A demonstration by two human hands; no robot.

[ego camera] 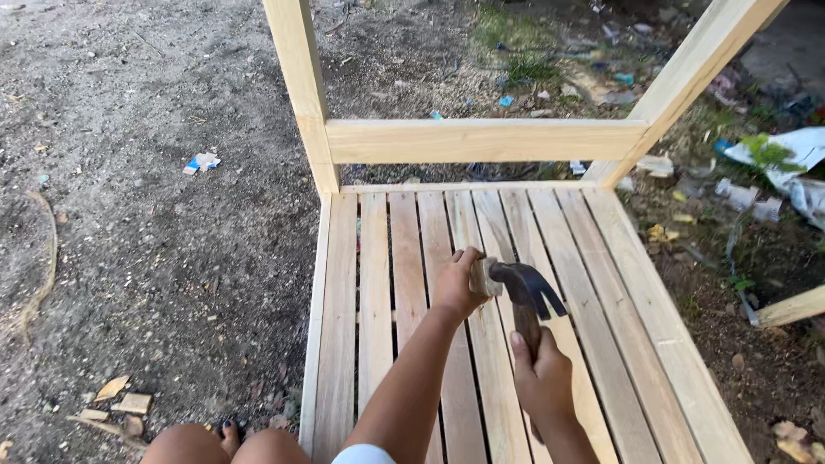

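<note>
My left hand (456,282) pinches a small pale wooden block (482,277) against the slatted top of a wooden frame (375,283). My right hand (541,374) grips the handle of a dark claw hammer (526,290). The hammer's head touches or sits right beside the block, claw pointing right. Both hands are over the middle slats. Two upright posts (296,77) and a cross rail (481,140) rise at the frame's far end.
Bare dirt ground lies to the left with a crushed blue-and-white wrapper (200,161) and wood scraps (120,399). Litter, weeds and white plastic (795,163) lie to the right. A loose timber end (791,307) pokes in at the right. My knees (223,447) show at the bottom.
</note>
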